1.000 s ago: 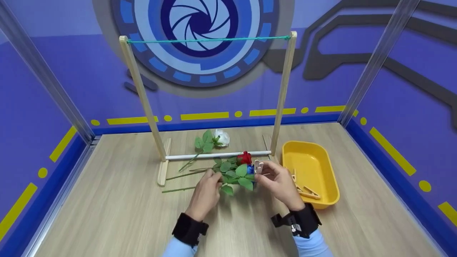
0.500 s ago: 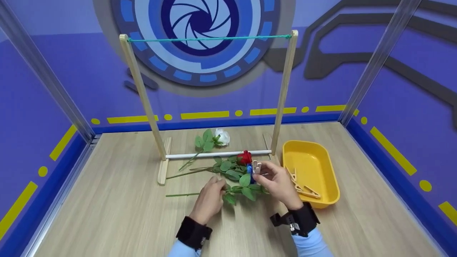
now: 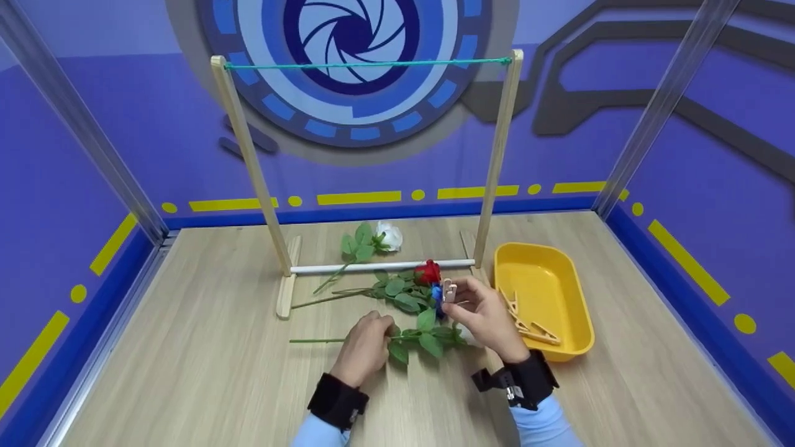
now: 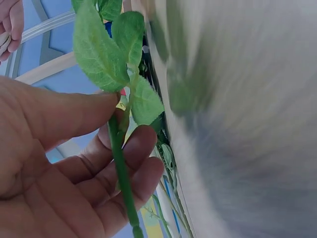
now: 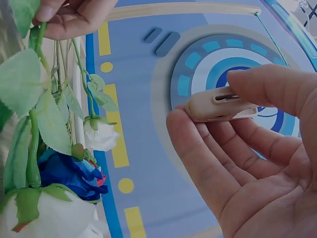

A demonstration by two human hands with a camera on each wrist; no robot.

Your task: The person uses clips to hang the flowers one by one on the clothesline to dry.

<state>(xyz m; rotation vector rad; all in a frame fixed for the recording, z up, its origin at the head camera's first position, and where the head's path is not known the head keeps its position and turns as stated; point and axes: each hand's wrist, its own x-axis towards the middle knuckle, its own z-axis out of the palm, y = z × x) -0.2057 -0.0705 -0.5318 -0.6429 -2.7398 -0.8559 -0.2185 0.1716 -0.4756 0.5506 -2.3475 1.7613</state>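
Observation:
My left hand [image 3: 367,344] pinches the green stem [image 4: 121,173] of a white artificial rose between thumb and fingers, just below its leaves [image 3: 430,341]. The bloom of this white rose [image 5: 49,218] points right and sits partly behind my right hand [image 3: 490,316] in the head view. That right hand holds a wooden clothespin [image 5: 218,104] between thumb and fingertips, above the flowers. Beyond the held rose lie a blue rose [image 3: 438,299], partly covered by the right fingers, and a red rose [image 3: 428,272]. Another white rose [image 3: 389,237] lies farther back, its stem across the white bar [image 3: 372,267].
A wooden frame stands over the flowers, with a left post [image 3: 254,167], a right post [image 3: 499,161] and a green string [image 3: 372,64] tied across the top. At right, a yellow tray [image 3: 577,298] contains several clothespins [image 3: 540,333]. Patterned panels surround the table [image 3: 186,347].
My left hand has drawn the white rose toward me, apart from the red and blue roses. The right hand stays nearly in place with the clothespin.

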